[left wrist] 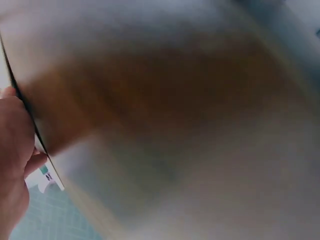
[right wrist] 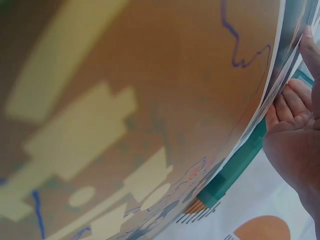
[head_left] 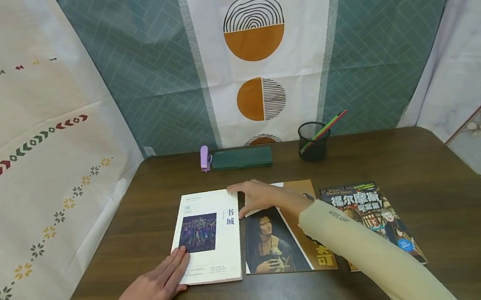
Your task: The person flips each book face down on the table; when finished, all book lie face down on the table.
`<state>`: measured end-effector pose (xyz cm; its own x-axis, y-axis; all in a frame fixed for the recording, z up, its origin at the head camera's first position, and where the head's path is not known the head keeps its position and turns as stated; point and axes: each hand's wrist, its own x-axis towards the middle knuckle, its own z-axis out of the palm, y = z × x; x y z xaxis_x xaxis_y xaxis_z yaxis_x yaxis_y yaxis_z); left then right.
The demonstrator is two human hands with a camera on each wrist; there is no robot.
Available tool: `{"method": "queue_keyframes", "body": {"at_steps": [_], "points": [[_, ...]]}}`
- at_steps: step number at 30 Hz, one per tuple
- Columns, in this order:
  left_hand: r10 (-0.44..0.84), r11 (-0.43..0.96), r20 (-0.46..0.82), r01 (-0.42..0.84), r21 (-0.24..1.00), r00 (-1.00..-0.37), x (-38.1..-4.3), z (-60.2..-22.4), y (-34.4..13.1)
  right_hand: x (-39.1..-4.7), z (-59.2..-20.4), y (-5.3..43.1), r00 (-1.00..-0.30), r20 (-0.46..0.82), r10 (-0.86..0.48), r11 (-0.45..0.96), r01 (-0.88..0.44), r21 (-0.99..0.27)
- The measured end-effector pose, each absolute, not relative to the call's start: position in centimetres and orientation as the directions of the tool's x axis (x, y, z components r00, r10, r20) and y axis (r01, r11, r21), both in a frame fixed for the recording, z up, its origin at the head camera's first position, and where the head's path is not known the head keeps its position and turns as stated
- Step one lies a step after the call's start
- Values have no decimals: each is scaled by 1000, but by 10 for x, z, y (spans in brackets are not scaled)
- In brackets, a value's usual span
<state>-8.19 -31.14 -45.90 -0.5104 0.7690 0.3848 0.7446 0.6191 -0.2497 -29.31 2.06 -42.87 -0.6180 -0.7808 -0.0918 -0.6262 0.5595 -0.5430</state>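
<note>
A white book (head_left: 232, 257) with a dark picture on its cover lies on the table, left of the others. My left hand (head_left: 153, 288) rests at its lower left corner, fingers laid straight on the cover; the left wrist view catches this hand (left wrist: 17, 135) at the frame's edge. My right hand (head_left: 257, 196) reaches to the book's top right corner, fingertips at the corner and thumb near the right edge. Under that hand and forearm lies a brown magazine (head_left: 271, 243) with a portrait, close beside the white book. The right wrist view shows the magazine's brown cover (right wrist: 150, 70) and my right hand (right wrist: 295, 135).
A colorful comic-style book (head_left: 388, 218) lies at the right, partly behind the right sleeve. Along the back of the table (head_left: 160, 177) stand a purple stapler (head_left: 204, 158), a dark green case (head_left: 241, 158) and a black mesh cup (head_left: 313, 145) with pencils. Fabric hangs behind.
</note>
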Motion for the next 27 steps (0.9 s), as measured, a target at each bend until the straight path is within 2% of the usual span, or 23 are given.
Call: {"method": "queue_keyframes", "body": {"at_steps": [7, 19, 27], "points": [[759, 619, 431, 745, -247, -488, -84, -455, -314, -292, -426, 20, -596, -99, -797, 546, -638, -543], [689, 656, 545, 731, -187, -479, -93, -422, -311, -292, -423, 17, -624, -120, -772, 579, -614, -537], [639, 701, 564, 698, -147, -523, -101, -394, -311, -292, -424, 20, -602, 25, -798, 499, -684, -531]]}}
